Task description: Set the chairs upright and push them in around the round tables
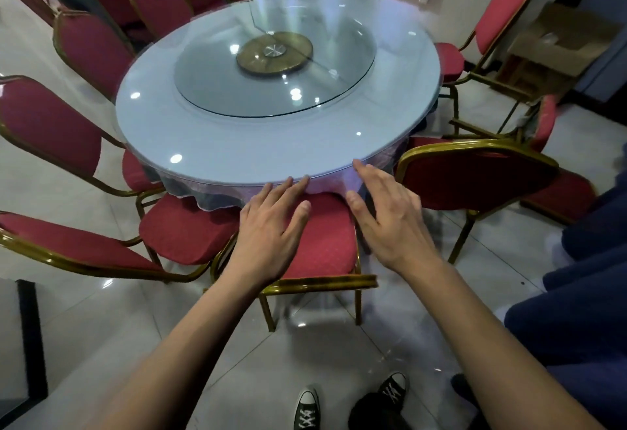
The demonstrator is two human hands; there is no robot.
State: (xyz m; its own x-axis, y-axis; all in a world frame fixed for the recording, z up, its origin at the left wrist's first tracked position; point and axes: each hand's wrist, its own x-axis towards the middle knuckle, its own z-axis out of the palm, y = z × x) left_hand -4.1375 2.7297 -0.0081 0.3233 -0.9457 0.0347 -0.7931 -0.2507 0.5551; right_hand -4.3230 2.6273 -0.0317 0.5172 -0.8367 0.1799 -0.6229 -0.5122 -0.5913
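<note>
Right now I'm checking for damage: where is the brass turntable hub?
In the head view, the brass turntable hub sits at the centre of the round table, under its glass disc.

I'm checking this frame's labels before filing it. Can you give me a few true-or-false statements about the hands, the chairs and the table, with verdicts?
1. Both hands are open with fingers spread. True: the left hand and the right hand hold nothing.
2. The round table carries a glass turntable. True.
3. The nearest chair is lying on its side. False: it stands upright, its seat partly under the table edge.
4. The chairs have blue cushions. False: they are red with gold frames.
5. A cardboard box stands at the far right. True.
6. Plates are set on the table. False: none show on it.
</note>
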